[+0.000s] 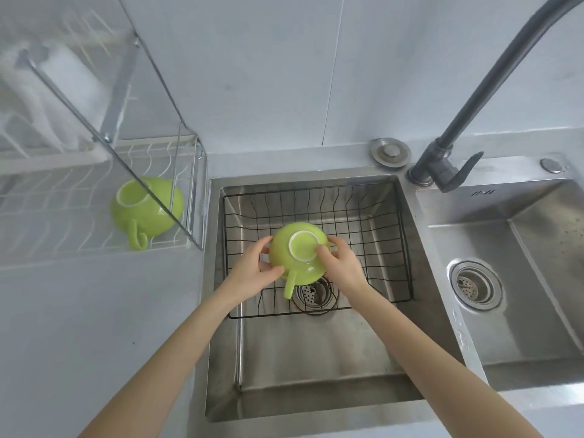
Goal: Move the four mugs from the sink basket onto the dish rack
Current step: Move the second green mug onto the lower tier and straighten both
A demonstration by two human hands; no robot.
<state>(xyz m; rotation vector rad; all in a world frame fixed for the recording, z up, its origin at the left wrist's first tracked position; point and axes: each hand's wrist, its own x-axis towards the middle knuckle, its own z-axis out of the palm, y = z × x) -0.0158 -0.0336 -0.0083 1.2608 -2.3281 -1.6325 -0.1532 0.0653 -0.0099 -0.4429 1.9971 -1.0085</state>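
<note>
Hands: left hand (255, 270) and right hand (342, 267) both grip an upturned green mug (297, 252), frame centre, over the sink basket (373, 216).
Dish rack (63, 197): second green mug (147, 208), centre left.

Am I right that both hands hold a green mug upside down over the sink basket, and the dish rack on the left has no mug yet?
Not quite. The head view shows one green mug already upside down on the dish rack. The rest stands.
</note>
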